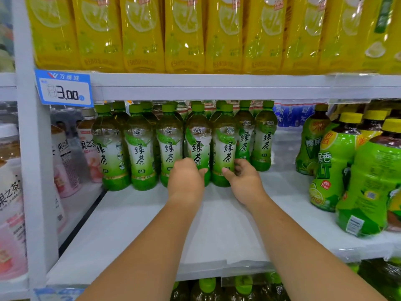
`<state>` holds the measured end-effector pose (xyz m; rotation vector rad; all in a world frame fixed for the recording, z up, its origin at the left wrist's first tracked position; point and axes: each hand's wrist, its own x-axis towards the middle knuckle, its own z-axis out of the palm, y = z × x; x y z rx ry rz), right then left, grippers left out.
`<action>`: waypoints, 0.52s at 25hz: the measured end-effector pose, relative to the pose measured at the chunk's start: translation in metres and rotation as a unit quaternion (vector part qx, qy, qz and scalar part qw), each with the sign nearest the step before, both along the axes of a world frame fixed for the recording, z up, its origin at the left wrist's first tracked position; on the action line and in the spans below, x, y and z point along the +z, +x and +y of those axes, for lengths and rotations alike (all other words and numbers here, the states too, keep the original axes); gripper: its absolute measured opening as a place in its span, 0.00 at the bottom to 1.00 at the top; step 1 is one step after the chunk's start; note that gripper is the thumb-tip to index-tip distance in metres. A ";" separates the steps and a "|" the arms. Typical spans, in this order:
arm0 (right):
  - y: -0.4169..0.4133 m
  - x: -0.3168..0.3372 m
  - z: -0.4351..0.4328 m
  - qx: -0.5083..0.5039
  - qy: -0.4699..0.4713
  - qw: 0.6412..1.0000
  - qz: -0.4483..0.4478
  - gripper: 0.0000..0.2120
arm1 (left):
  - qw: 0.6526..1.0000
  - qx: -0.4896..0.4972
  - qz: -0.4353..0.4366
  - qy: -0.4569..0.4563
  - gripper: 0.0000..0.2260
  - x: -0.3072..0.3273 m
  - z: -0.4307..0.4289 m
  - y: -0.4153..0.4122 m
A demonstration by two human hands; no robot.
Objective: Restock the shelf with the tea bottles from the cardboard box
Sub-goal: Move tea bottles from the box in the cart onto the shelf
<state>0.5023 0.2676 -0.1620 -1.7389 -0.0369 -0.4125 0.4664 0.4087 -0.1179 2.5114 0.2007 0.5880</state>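
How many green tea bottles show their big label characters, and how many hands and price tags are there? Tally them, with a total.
Green tea bottles with big characters showing: 7
Hands: 2 (left hand, right hand, each on a front bottle)
Price tag: 1
Total: 10

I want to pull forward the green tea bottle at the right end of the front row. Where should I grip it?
Grip the end bottle around its labelled waist, coming from the front right: it stands upright, and the shelf beside it is bare, while a neighbour crowds its left.
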 end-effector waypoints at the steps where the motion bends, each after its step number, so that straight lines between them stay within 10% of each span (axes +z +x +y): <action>1: 0.001 -0.001 0.000 0.000 -0.003 1.000 0.000 0.23 | 1.000 0.001 -0.005 -0.001 0.14 -0.002 0.000 0.000; 13: 0.005 -0.001 0.002 -0.006 -0.015 1.000 0.006 0.21 | 0.995 -0.009 -0.081 -0.056 0.11 -0.025 0.008 0.016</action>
